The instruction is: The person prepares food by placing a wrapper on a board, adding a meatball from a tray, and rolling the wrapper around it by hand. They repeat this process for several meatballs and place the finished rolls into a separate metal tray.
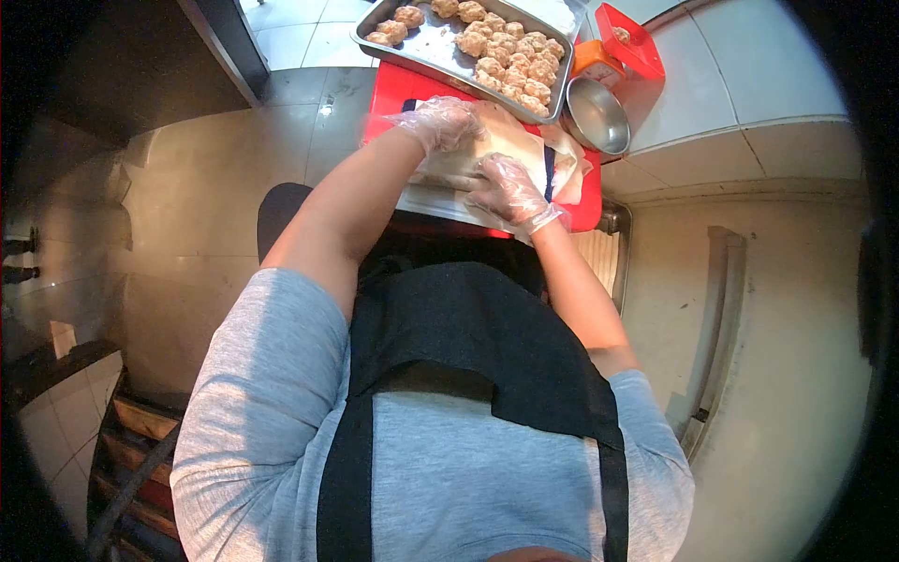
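Note:
A pale, thin sheet (510,140) that looks like a food wrapper lies over a board on the red table. Its near edge forms a long roll. My left hand (445,124), in a clear plastic glove, is at the sheet's left side with its fingers curled down onto it. Lower and to the right, my right hand (510,187), gloved the same way, has bent fingers closed on the near, rolled edge. The fingertips of both hands are partly hidden, and whatever is inside the roll is out of sight.
Several meat balls (520,61) sit in a metal tray (426,67) behind the sheet. To its right are a metal bowl (597,114), an orange scale (596,64) and a red container (646,47). More pale sheets (568,169) lie by my right hand on the red tabletop (588,208).

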The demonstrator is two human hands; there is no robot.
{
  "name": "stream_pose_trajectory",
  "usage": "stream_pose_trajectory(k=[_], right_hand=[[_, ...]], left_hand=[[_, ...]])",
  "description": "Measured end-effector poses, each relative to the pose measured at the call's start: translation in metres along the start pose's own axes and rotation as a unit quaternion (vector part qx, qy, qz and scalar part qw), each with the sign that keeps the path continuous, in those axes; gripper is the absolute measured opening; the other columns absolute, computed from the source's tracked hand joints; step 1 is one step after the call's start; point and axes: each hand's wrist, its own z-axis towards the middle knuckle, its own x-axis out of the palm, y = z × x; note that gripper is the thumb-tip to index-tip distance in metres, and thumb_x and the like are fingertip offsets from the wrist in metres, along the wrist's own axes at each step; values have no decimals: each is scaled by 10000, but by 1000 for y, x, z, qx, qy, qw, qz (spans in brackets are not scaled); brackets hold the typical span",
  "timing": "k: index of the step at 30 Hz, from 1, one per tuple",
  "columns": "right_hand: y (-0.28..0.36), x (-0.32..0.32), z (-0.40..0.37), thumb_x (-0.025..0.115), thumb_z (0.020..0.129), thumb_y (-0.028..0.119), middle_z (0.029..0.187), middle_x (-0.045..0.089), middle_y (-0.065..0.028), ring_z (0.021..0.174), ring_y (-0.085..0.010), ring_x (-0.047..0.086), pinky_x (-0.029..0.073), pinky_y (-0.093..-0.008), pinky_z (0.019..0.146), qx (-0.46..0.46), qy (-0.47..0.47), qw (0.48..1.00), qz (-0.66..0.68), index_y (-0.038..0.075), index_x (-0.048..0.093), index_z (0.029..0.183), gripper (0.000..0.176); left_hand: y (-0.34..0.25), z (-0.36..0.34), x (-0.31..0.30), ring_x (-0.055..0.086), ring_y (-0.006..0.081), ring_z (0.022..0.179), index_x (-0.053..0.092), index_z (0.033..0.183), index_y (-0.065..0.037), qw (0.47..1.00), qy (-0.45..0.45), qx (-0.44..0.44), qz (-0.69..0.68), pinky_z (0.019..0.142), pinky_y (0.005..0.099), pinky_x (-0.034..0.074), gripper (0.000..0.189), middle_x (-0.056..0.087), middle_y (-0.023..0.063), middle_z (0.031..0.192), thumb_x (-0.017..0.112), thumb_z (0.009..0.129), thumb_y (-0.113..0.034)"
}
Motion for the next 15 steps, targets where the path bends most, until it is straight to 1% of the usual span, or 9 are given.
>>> stream_pose_trajectory(k=[1, 3, 6, 9, 12, 15], right_hand=[[-1, 6, 2, 770, 671, 267, 915, 631, -209, 912, -391, 604, 480, -465, 823, 6, -9, 1000, 7, 27, 658, 906, 354], [-5, 23, 4, 760, 685, 272, 896, 630, -218, 898, -397, 605, 479, -467, 822, 18, -26, 999, 22, 16, 654, 879, 339], [-2, 23, 0, 742, 698, 269, 865, 626, -228, 878, -404, 606, 482, -468, 818, 1, -64, 997, 43, 5, 652, 848, 316], [23, -1, 9, 732, 705, 252, 882, 629, -231, 886, -413, 605, 481, -474, 822, 3, 4, 999, 42, 11, 658, 878, 306], [14, 39, 15, 724, 707, 237, 903, 637, -228, 901, -415, 606, 480, -477, 830, 10, -32, 999, 16, 31, 671, 909, 294], [6, 28, 13, 729, 699, 248, 903, 638, -222, 900, -408, 608, 480, -475, 830, -21, -20, 994, 108, 30, 671, 919, 315]], left_hand=[[0, -1, 1, 634, 349, 1003, 743, 994, -243, 1000, -8, 11, 8, 873, 427, 506, 226, 681, 124, 1069, 690, 775, -241], [3, -2, 2, 639, 352, 983, 746, 972, -238, 995, -35, 73, 63, 856, 433, 512, 211, 687, 122, 1043, 680, 772, -251], [-9, -11, 0, 640, 360, 972, 749, 956, -236, 988, -59, 69, 124, 853, 445, 515, 206, 688, 123, 1043, 679, 761, -236], [-8, -7, -1, 637, 357, 983, 745, 976, -236, 982, -51, 79, 166, 865, 447, 512, 236, 685, 122, 1063, 678, 751, -233], [8, 4, 8, 635, 356, 987, 742, 982, -230, 987, -44, 71, 137, 871, 435, 509, 240, 683, 127, 1069, 682, 749, -240], [2, 1, 3, 641, 355, 970, 739, 982, -233, 993, -21, 39, 113, 850, 431, 516, 245, 694, 121, 1044, 691, 744, -262]])
